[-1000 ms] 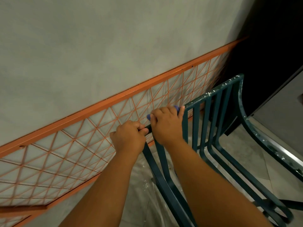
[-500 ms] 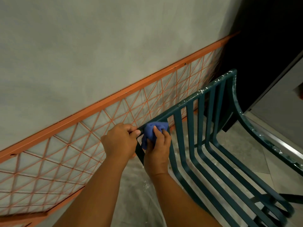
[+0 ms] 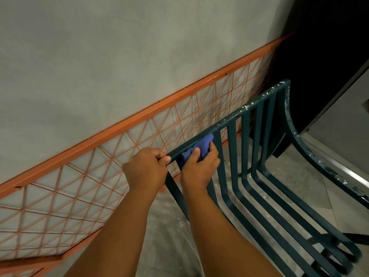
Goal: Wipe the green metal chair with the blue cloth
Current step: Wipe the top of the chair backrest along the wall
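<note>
Fingers curl both ways: right hand point(image 3: 199, 166) bunches the cloth point(image 3: 197, 149) against the chair point(image 3: 247, 156), left hand point(image 3: 145, 170) clamps the top rail's near end.

Left-hand fingers wrap the rail, thumb tip on its front, likely to steady the frame against the rubbing. Right thumb and fingers pinch the wadded cloth onto the rail just beside the first slats, where wiping seems under way. White specks farther along the rail look unwiped. An orange grille point(image 3: 79, 186) leans on the wall behind.
</note>
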The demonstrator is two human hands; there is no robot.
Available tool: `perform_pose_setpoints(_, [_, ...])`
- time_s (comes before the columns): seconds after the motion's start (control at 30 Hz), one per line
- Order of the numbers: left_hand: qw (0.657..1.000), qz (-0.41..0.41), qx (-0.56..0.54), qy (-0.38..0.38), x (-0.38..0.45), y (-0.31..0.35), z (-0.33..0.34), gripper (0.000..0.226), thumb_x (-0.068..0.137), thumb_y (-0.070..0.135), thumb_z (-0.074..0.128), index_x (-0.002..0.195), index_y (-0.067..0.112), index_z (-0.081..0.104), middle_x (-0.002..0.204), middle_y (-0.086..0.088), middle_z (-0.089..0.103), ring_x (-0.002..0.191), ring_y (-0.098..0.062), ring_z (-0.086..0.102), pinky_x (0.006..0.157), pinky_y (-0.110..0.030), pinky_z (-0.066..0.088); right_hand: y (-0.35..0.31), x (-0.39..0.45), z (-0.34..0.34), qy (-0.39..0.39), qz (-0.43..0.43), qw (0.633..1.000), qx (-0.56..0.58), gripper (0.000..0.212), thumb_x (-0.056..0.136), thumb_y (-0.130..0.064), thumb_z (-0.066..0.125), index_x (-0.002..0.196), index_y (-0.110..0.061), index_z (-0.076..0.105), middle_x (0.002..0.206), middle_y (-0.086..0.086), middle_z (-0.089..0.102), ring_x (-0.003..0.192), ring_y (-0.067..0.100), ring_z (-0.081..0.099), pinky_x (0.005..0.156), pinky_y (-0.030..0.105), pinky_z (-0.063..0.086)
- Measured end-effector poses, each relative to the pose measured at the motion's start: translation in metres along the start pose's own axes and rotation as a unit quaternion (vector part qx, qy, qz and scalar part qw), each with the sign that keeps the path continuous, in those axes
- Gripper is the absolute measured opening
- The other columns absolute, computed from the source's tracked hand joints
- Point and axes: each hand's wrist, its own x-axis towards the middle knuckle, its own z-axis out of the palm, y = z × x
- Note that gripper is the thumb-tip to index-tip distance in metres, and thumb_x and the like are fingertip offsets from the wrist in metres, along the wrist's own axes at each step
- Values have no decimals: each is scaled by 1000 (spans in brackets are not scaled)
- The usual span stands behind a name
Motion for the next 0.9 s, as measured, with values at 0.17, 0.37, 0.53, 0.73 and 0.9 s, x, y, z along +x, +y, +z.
perform_pose_setpoints(0.17, [1000,6,4,8,0,-1,2,11,85,40,65,81,31,71,89,12,67,85,-16,61,83,-35,39,28,25,-10,10,183,983,27,34,97,-17,52,130,-11,48,128,11,46,103,26,57,87,36,50])
perform_pose_setpoints(0.37, [1000,-3,9,7,-1,1,2,10,85,39,65,82,31,70,87,10,68,83,-18,62,81,-34,39,-8,12,-17,-30,81,994,71,28,97,-20,53,124,-14,47,124,9,54,102,17,58,79,23,50])
perform_pose_setpoints(0.53, [1000,-13,5,1,-1,4,-1,11,85,38,66,75,33,67,81,10,68,82,-17,62,84,-38,42,-9,-6,-13,-110,-236,954,-149,37,95,-24,54,132,-18,53,137,7,41,116,14,34,93,29,39])
perform_pose_setpoints(0.73, [999,-8,32,11,-2,5,-1,13,86,42,63,83,33,71,89,12,69,86,-17,61,81,-34,36,-23,39,-27,-122,-385,822,-402,34,95,-41,46,121,-25,60,131,2,55,117,31,40,91,46,32])
perform_pose_setpoints(0.9, [999,-11,36,16,-2,5,0,13,87,40,63,82,33,71,89,12,67,84,-16,59,79,-32,32,-41,33,-13,-158,-362,800,-451,28,94,-30,46,112,-18,63,119,6,60,117,32,43,95,48,27])
